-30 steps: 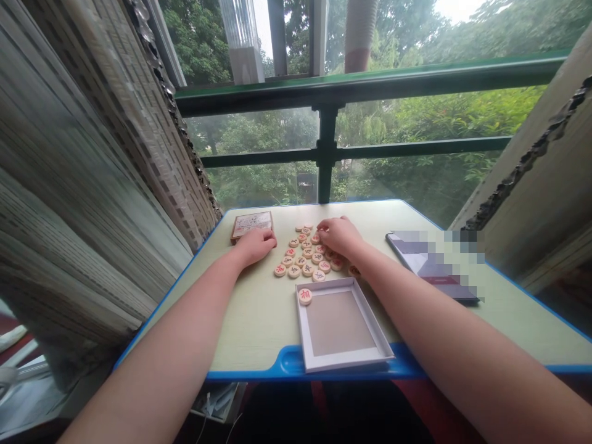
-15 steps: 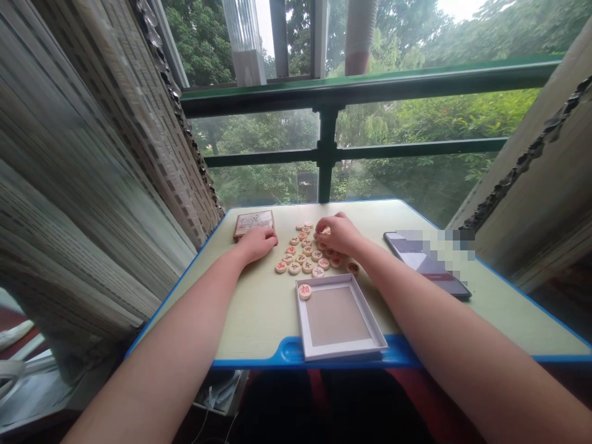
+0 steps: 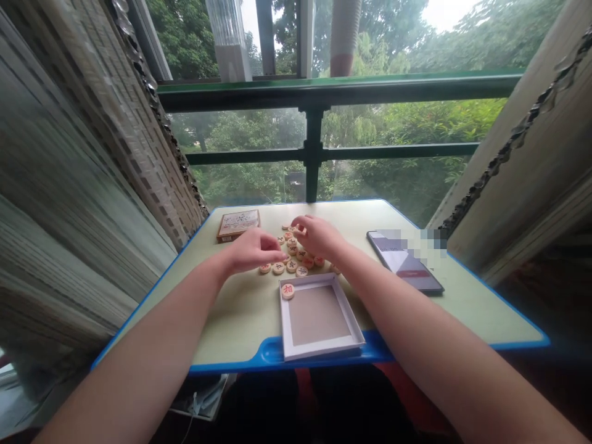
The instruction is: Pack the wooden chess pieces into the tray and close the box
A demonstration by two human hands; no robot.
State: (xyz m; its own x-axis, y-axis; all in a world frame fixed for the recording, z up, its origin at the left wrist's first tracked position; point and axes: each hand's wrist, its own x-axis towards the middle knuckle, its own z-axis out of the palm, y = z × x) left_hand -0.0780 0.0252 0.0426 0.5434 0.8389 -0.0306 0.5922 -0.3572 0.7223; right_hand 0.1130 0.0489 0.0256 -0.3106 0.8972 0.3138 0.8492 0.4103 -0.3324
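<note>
The left hand (image 3: 256, 251) and right hand (image 3: 319, 237) extend forward, near each other, both curled

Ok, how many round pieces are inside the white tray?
1: a red-marked piece, at the far left corner of the white tray. The tray floor is otherwise in plain view; the other pieces lie beyond it.

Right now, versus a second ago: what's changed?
The left hand moved right and nearer, from bare table to the pale round discs with red or dark characters. The right hand shifted left to the far discs. Any grip is unclear.

Unchanged: shallow white rectangular tray with one red-marked disc, flat brown box with printed label.
</note>
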